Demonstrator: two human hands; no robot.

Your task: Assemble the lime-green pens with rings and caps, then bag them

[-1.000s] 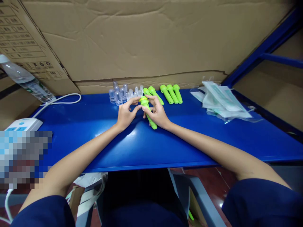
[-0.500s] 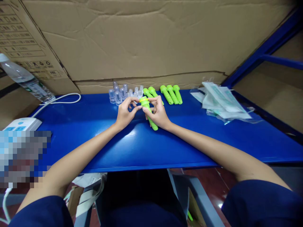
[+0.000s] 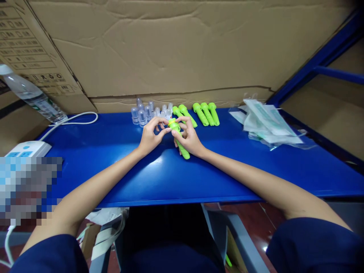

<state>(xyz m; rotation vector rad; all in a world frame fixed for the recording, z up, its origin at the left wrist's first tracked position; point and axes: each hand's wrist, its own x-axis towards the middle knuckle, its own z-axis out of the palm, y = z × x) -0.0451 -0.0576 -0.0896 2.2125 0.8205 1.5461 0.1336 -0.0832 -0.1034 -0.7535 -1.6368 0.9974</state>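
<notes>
My right hand (image 3: pixel 189 138) is wrapped round a lime green plastic tube (image 3: pixel 182 147) held slanted over the blue table (image 3: pixel 113 151). My left hand (image 3: pixel 150 135) pinches the yellow-green cap end of the same tube with thumb and fingertips. Just behind my hands stand several small clear plastic vials (image 3: pixel 145 112). Two more green tubes (image 3: pixel 184 112) lie behind my right hand, and three others (image 3: pixel 206 112) lie side by side a little further right.
A pile of clear sealed pouches (image 3: pixel 267 121) lies at the back right. A water bottle (image 3: pixel 31 96), a white cable (image 3: pixel 74 119) and a white power strip (image 3: pixel 27 148) are at the left. Cardboard sheets (image 3: pixel 170 49) wall off the back. A blue rack frame (image 3: pixel 321 57) rises at right.
Both hands stay on the green tube; its lower end has sunk slightly toward the table and my fingers have shifted a little round the cap.
</notes>
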